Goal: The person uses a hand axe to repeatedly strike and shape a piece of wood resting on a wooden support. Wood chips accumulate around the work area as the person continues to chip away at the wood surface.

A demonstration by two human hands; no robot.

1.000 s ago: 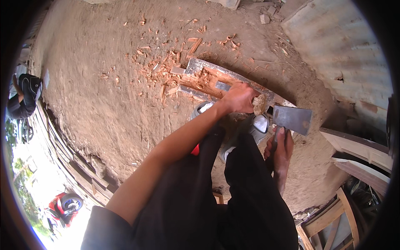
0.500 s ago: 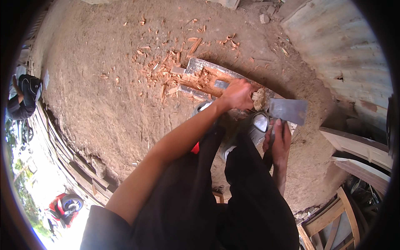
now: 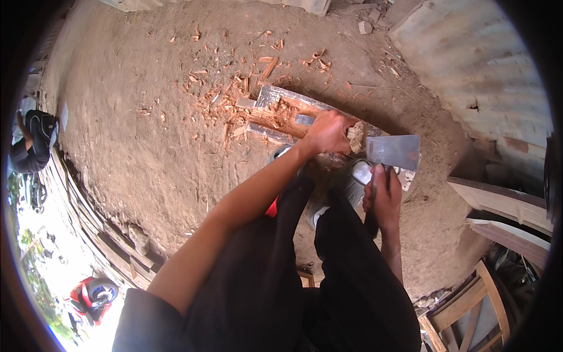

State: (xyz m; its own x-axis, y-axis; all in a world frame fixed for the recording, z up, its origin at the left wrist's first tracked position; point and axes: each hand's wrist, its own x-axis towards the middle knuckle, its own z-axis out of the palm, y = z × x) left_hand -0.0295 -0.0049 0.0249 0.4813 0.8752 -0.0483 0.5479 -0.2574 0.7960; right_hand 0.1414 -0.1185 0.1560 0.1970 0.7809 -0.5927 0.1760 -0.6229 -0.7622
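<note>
The broad metal blade (image 3: 393, 151) has shifted left, nearer the chisel (image 3: 355, 138). The right hand (image 3: 384, 196) clasps the blade's handle (image 3: 370, 224), the left hand (image 3: 329, 132) wraps the chisel over hollowed timber (image 3: 274, 119) (shavings (image 3: 238, 88) litter the dirt ground (image 3: 135, 88)); corrugated sheet (image 3: 469, 64) and red motorbike (image 3: 94, 296) stand beyond.

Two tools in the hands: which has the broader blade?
The cleaver-like tool in the right hand. Its blade is wide and roughly rectangular; the chisel in the left hand shows only a narrow metal strip.
</note>
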